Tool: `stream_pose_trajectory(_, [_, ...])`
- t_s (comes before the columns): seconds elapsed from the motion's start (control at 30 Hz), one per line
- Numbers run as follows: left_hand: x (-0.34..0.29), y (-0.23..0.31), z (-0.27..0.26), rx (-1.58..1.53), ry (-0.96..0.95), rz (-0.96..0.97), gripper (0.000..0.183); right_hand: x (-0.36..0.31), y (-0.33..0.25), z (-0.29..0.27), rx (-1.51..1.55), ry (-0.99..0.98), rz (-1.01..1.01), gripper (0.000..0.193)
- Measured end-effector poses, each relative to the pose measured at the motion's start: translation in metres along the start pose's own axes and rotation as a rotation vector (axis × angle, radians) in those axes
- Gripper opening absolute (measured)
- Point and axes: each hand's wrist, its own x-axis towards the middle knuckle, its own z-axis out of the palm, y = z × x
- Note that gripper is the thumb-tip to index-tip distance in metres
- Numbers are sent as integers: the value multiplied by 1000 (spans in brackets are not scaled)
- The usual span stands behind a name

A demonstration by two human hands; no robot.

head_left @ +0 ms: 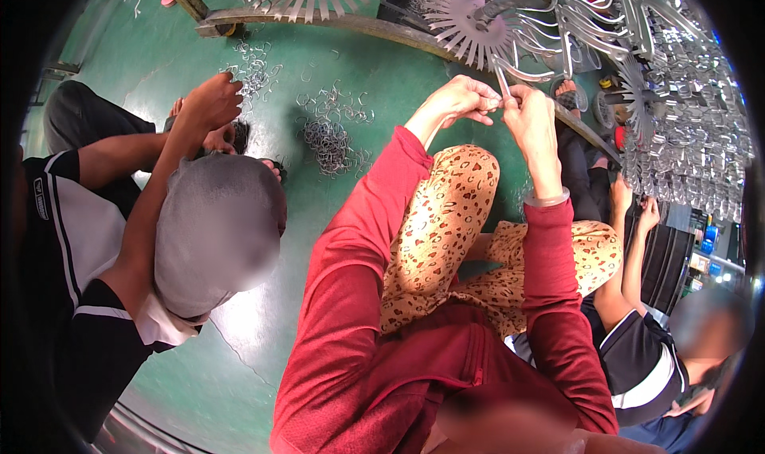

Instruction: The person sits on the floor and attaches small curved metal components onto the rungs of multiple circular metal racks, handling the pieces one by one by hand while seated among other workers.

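My left hand (462, 103) is closed in a pinch just below a slotted metal disc (470, 20). Whatever sits between its fingertips is too small to make out. Right beside it, my right hand (530, 115) has thumb and fingers closed on a narrow flat metal strip (502, 80), which points up toward the disc's edge. The fingertips of both hands nearly meet. Left of my knees, a pile of small bent wire hooks (327, 145) lies on the green floor, with looser hooks (339, 99) scattered above it.
A wooden beam (390, 36) runs across the top under the discs. Shiny metal pieces hang in rows (685, 135) at the right. One co-worker (215, 231) sits close on my left near another heap of hooks (253, 72); another person (645, 366) works on my right.
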Motion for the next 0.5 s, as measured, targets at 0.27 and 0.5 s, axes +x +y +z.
stream_pose_trajectory(0.27, [-9, -12, -19, -30, 176, 7, 36, 18, 17, -3, 77, -33, 4, 12])
stream_pose_trajectory(0.5, [24, 11, -36, -363, 216, 130, 35, 44, 23, -4, 123, -103, 83, 16])
